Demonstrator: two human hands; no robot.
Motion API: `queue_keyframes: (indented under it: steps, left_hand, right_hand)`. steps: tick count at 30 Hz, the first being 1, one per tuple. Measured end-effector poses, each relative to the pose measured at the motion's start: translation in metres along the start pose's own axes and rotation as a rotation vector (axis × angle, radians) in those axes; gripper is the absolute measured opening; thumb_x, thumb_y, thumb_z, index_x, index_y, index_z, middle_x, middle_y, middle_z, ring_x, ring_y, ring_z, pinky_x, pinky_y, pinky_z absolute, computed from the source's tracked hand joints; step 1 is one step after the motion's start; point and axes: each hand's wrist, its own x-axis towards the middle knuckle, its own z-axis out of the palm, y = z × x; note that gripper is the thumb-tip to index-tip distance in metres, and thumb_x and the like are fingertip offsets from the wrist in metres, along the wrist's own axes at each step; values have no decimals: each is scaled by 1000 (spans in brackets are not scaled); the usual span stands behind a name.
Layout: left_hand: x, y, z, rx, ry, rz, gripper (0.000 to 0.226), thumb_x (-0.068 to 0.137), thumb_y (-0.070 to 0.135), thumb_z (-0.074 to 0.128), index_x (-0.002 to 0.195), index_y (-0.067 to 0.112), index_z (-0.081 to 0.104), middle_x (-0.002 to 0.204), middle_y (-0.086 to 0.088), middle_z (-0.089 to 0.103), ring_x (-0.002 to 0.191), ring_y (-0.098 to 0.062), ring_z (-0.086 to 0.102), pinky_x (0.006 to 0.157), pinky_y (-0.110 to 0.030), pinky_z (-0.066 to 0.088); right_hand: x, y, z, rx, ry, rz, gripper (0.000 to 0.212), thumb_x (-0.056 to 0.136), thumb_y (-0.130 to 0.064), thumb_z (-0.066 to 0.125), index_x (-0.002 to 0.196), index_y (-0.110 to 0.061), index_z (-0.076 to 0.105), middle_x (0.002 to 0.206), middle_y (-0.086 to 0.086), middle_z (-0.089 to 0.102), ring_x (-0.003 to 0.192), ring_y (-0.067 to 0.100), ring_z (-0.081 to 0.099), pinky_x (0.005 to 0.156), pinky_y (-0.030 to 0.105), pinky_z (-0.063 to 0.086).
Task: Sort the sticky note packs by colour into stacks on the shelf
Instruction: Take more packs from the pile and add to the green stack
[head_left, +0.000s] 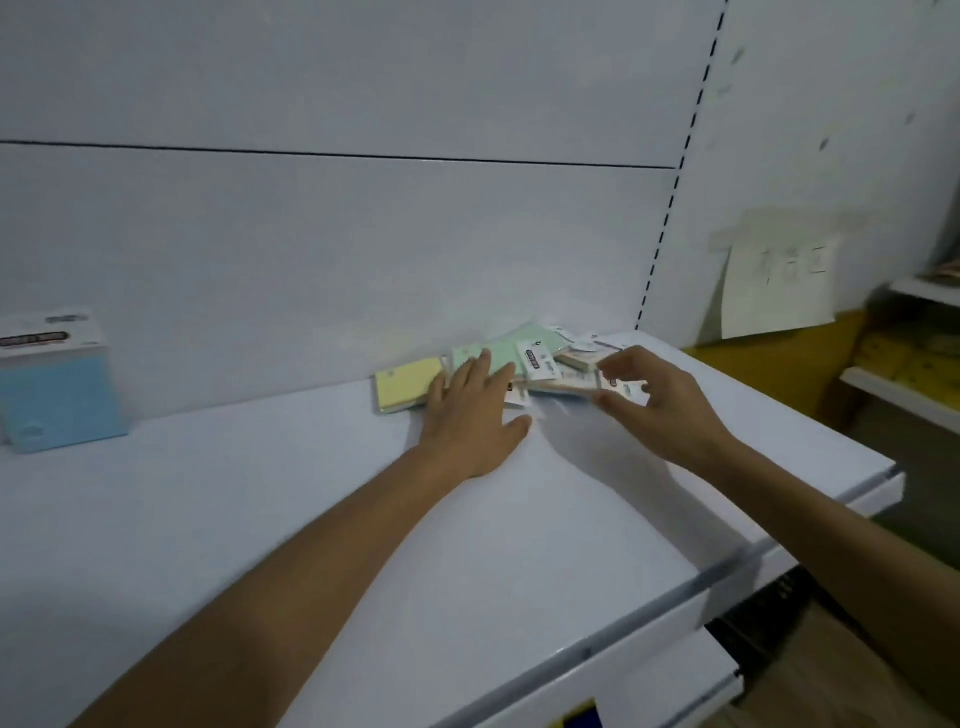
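Packs of sticky notes lie in a loose heap (535, 364) at the back of a white shelf (363, 519), against its pale back panel (311, 234). A yellow pack (408, 384) lies flat at the heap's left end, its edges roughly square to the back panel. Next to it a green pack (498, 353) lies flat but skewed, its far corner turned toward the panel. Other packs to the right overlap at odd angles, their white labels showing; their colours are hard to make out.

The left hand (467, 415) rests palm down with fingers spread, fingertips on the green pack and covering the yellow pack's right edge, gripping nothing. The right hand (649, 395) pinches a thin pack (582, 387) between thumb and fingers, its long axis running left to right, level, just above the heap.

Far to the left, well apart from the heap, a blue stack (57, 395) stands against the back panel with a white label on top.

The shelf's front edge carries a grey rail (675, 592). A slotted upright (675, 182) ends the panel on the right, and beyond it a paper sheet (779, 280) hangs on the wall.
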Motion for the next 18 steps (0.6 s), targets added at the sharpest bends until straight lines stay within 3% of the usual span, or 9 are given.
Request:
queue_keyframes:
  steps: [3, 6, 9, 12, 15, 18]
  left_hand:
    - [-3, -2, -2, 35, 131, -16, 61, 88, 58, 42, 139, 25, 37, 142, -1, 42, 131, -22, 34, 109, -42, 21]
    - [-8, 0, -7, 44, 267, 11, 46, 91, 51, 42, 127, 24, 52, 120, 1, 54, 114, -22, 46, 97, -38, 29]
    - [-9, -1, -7, 8, 284, 10, 42, 92, 41, 46, 130, 23, 52, 130, -1, 51, 122, -24, 44, 98, -38, 30]
    - [-6, -2, -2, 25, 155, -42, 55, 93, 48, 40, 143, 25, 34, 155, -1, 25, 143, -21, 19, 114, -41, 14]
    - [-2, -1, 3, 25, 43, -86, 59, 93, 51, 32, 145, 26, 23, 160, -1, 10, 147, -20, 3, 118, -44, 3]
    - [-3, 1, 1, 37, 102, -96, 55, 91, 54, 26, 140, 29, 32, 155, 0, 24, 142, -20, 18, 113, -42, 12]
  right_hand:
    - [29, 11, 9, 33, 19, 5, 28, 85, -31, 65, 110, -21, 59, 113, -2, 65, 102, 12, 57, 80, 26, 39]
    - [60, 8, 30, 21, 35, 14, 27, 86, -29, 61, 110, -17, 60, 114, 2, 65, 105, 19, 56, 79, 27, 38]
    - [76, 10, 46, -1, 73, 30, 29, 87, -26, 58, 113, -14, 60, 116, 6, 64, 108, 24, 54, 83, 32, 40]
    - [76, 23, 61, -141, 1, -11, 39, 89, -29, 53, 127, -17, 55, 127, 8, 60, 118, 29, 50, 98, 40, 37]
    - [84, 29, 66, -199, -47, -69, 42, 90, -25, 47, 132, -24, 51, 136, 2, 53, 126, 28, 45, 106, 41, 29]
    - [88, 29, 62, -170, -42, -62, 40, 88, -26, 47, 127, -29, 56, 129, -1, 60, 120, 26, 50, 103, 41, 32]
